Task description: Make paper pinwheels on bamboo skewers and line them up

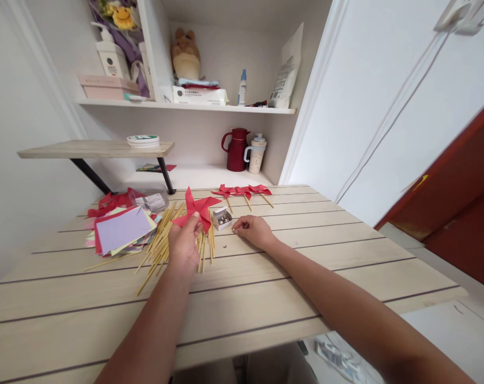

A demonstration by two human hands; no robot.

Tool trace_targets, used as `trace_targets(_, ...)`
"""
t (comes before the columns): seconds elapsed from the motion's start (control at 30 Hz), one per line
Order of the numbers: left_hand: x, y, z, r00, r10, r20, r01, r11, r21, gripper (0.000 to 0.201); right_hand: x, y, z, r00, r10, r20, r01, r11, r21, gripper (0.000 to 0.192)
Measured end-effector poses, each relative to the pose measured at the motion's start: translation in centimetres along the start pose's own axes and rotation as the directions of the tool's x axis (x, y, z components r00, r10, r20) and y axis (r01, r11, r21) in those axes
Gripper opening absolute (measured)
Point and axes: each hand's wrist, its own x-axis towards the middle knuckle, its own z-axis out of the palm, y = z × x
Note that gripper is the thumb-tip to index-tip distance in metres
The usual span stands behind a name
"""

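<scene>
A red paper pinwheel is pinched between the thumb and fingers of my left hand, above a heap of thin wooden sticks. My right hand is closed in a pinch, with a tiny shiny thumbtack at its fingertips, just right of a small open box of silver thumbtacks. One loose thumbtack lies on the table in front of that box. Three finished red pinwheels on sticks lie farther back.
Coloured paper sheets are stacked at the left, near red paper pieces and a clear plastic pack. A raised wooden shelf on black legs stands behind them. At the back are a dark red jug and a speckled cup.
</scene>
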Motion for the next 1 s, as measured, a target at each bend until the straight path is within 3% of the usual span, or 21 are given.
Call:
trace_targets(0.73,0.21,-0.18,-0.15,1.0,-0.021,0.002,0.021,1.0,-0.004,0.02,0.07,0.15,0.12,0.999,-0.015,0.03,0.012,0.996,0.085,0.007)
trace_targets(1.0,0.58,-0.5,-0.33,1.0,0.007,0.028,-0.008,1.0,0.012,0.016,0.03,-0.42,-0.25,0.999,-0.035,0.033,0.026,0.967,0.255,0.005)
